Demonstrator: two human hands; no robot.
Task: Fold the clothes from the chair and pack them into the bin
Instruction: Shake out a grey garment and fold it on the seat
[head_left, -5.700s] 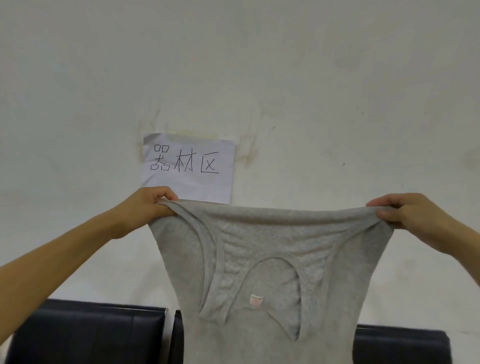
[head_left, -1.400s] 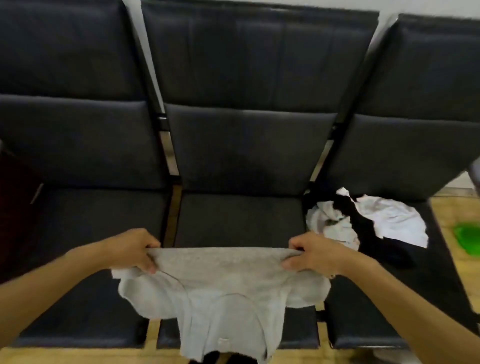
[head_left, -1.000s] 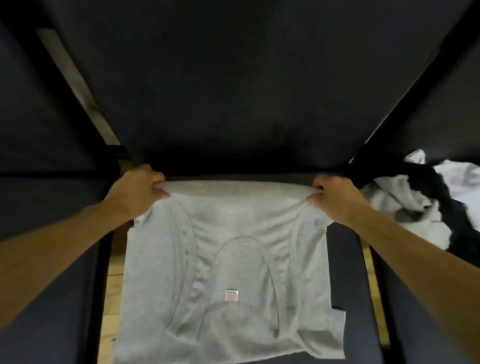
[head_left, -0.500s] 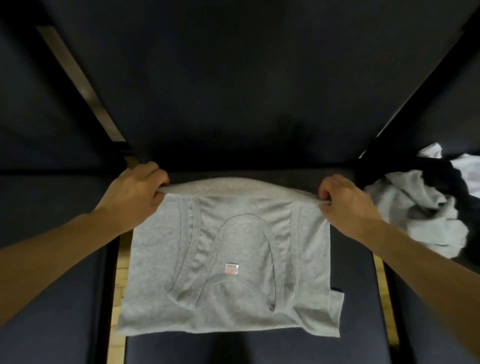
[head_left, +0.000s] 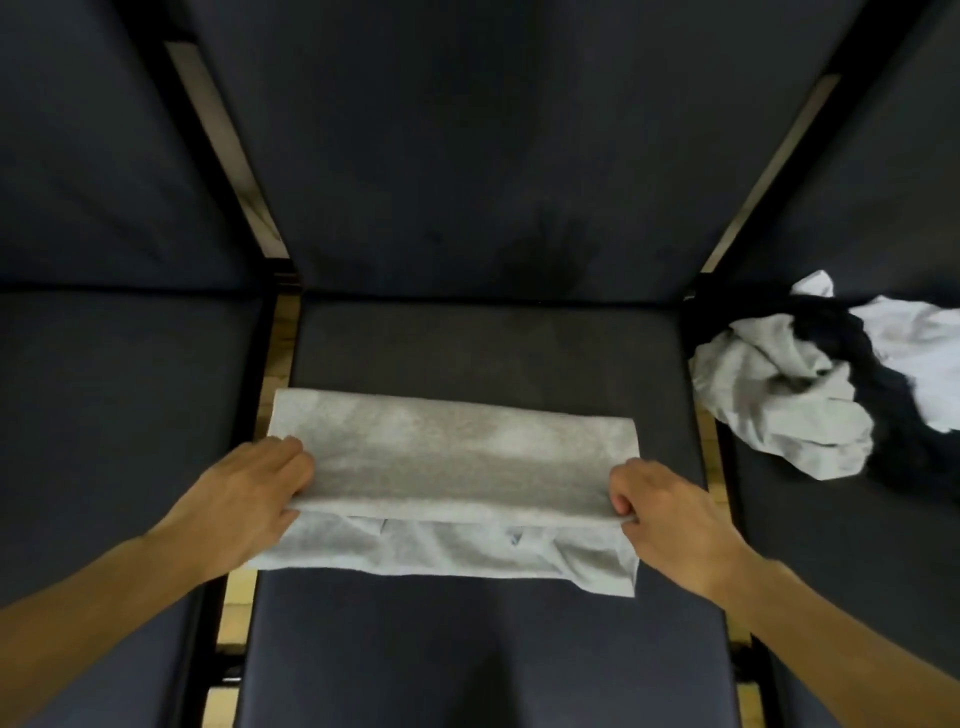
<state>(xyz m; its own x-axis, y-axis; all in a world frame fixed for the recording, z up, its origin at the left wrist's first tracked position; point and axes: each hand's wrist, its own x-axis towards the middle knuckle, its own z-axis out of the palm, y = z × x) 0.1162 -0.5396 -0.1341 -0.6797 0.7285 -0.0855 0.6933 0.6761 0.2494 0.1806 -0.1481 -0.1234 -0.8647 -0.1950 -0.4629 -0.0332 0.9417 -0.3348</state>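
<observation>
I am looking straight down at the middle seat (head_left: 483, 353) of a row of dark chairs, and the grey vest (head_left: 452, 467) lies across it, folded over once so the top layer sits a little short of the edge nearest me. My left hand (head_left: 244, 504) pinches the left end of that top layer between thumb and fingers, and my right hand (head_left: 670, 519) pinches the right end the same way, so both are closed on the cloth. The vest's left end overhangs the gap between this seat and the next one, with the wooden floor (head_left: 280, 338) showing through.

As for progress, I judge this to be early. One garment is partway folded: a wide band, too long to pack as it is, so I expect it needs at least one more fold across its length. On the seat to the right a heap of clothes (head_left: 810, 395) waits, crumpled, with light grey, black and white pieces tangled together; I cannot tell how many there are. The bin is not in view, so I cannot say whether anything has been packed. What remains, as far as I can see, is finishing this vest, taking it to the bin, and working through that heap.
</observation>
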